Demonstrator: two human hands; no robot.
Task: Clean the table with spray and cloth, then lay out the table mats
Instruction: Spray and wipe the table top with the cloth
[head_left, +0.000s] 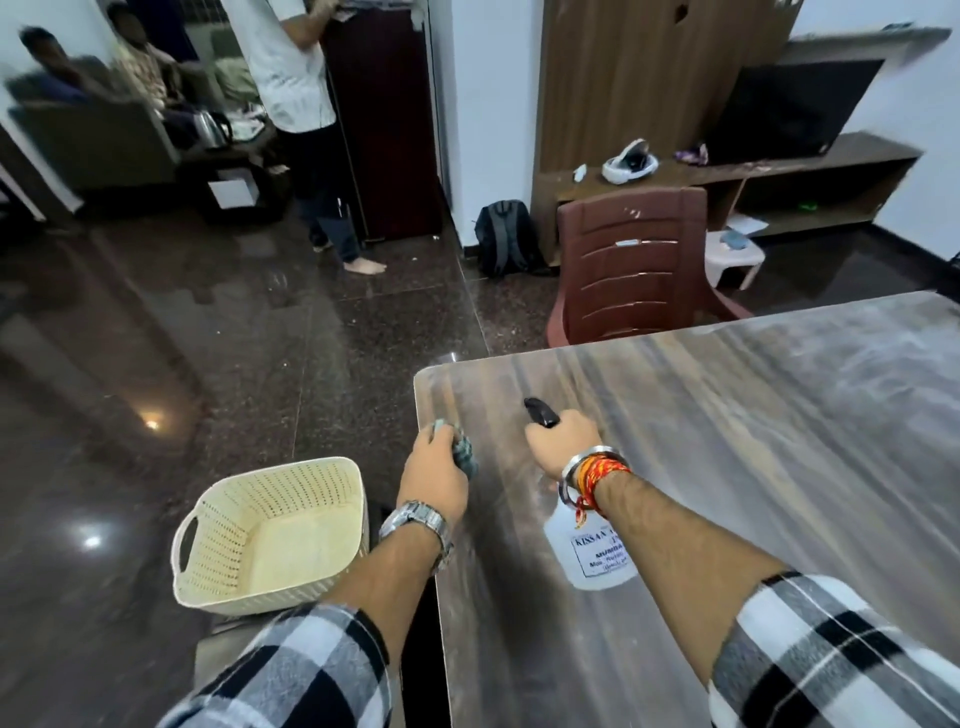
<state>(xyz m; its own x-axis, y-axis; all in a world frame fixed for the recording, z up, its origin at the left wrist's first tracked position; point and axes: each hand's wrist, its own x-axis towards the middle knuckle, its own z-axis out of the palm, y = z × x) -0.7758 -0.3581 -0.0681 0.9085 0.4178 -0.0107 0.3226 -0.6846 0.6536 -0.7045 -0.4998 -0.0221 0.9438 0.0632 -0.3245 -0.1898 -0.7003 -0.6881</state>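
A wood-grain table (727, 441) fills the right half of the view, its top dusty and streaked. My right hand (563, 441) grips the black trigger head of a clear spray bottle (597, 556), which hangs tilted over the table near its left edge, nozzle pointing away from me. My left hand (434, 475) is closed on a crumpled grey-green cloth (463, 452) at the table's left edge, near the far corner. No table mats are in view.
A cream perforated basket (270, 535) stands empty on the dark floor just left of the table. A brown plastic chair (634, 265) is at the table's far side. A person (301, 104) stands farther back; others sit on a sofa. A backpack (501, 236) leans against the wall.
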